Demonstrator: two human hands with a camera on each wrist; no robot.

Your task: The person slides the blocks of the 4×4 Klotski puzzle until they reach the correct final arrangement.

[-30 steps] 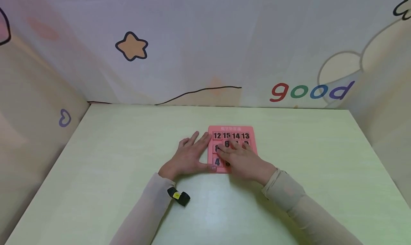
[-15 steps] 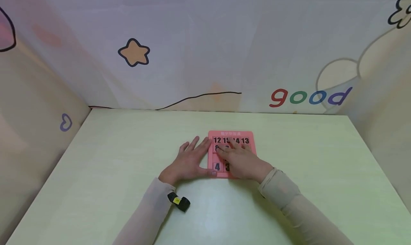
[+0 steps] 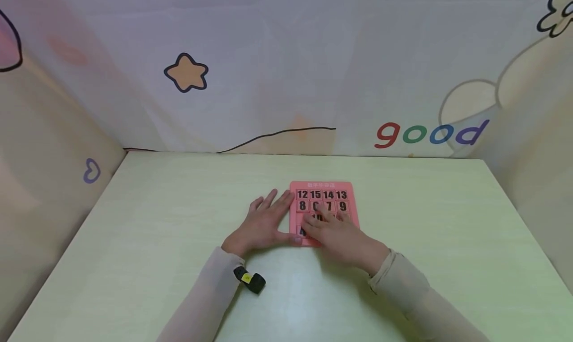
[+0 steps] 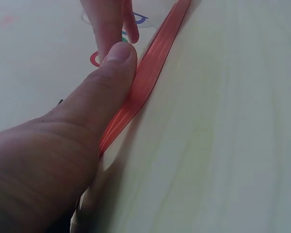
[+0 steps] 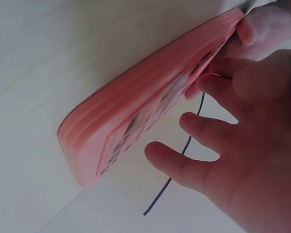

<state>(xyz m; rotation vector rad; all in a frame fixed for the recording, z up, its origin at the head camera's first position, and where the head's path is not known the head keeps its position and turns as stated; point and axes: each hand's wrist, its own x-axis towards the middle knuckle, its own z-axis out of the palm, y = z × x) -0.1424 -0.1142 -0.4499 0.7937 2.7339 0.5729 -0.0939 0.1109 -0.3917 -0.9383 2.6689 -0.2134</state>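
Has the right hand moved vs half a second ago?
Yes. Against the table's far edge in the head view, the right hand has shifted toward the person, down the pink number board.

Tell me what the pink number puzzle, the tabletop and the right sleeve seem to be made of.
Pink number puzzle: probably plastic, satin; its rounded, ridged sides look moulded.
Tabletop: perhaps laminate, semi-gloss; faint grain-like streaks and a soft sheen, though coated wood is possible.
Right sleeve: likely thin cloth, matte; it creases softly.
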